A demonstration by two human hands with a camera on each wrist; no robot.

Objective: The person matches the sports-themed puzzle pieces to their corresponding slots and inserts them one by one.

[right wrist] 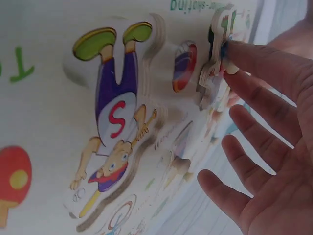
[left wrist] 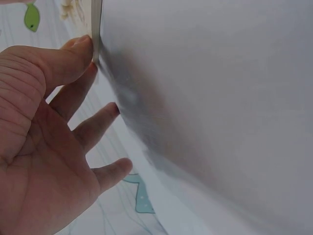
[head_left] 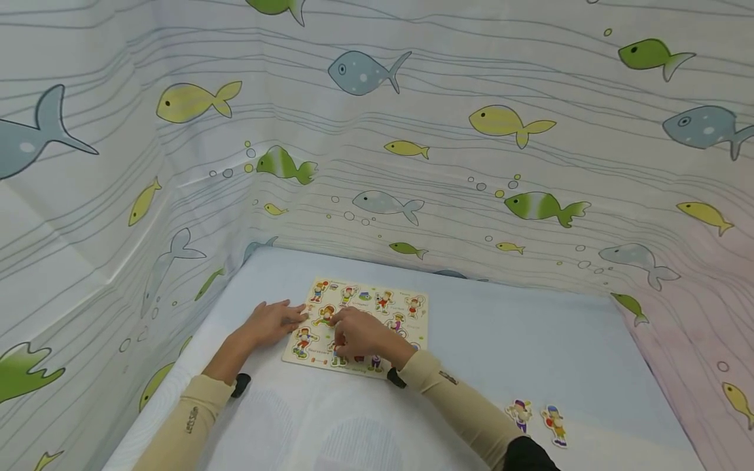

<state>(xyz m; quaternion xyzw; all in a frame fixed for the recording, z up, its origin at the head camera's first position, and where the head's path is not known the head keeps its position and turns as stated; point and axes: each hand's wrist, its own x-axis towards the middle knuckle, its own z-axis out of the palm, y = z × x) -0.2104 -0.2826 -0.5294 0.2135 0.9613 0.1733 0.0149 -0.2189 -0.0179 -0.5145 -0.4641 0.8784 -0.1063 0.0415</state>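
Note:
A wooden puzzle board (head_left: 406,314) with cartoon figure pieces lies flat on the white table (head_left: 518,333). My left hand (head_left: 292,315) lies beside the board's left edge with straight fingers. In the left wrist view its thumb (left wrist: 73,54) touches the thin board edge (left wrist: 96,29). My right hand (head_left: 340,324) rests on the board. In the right wrist view its forefinger (right wrist: 254,61) presses a small figure piece (right wrist: 215,68) that stands partly raised from its recess. A caped figure piece (right wrist: 115,122) sits seated beside it.
Two loose figure pieces (head_left: 520,413) (head_left: 554,425) lie on the table near my right elbow. Fish-patterned cloth walls (head_left: 471,163) close in the table at the back and on both sides.

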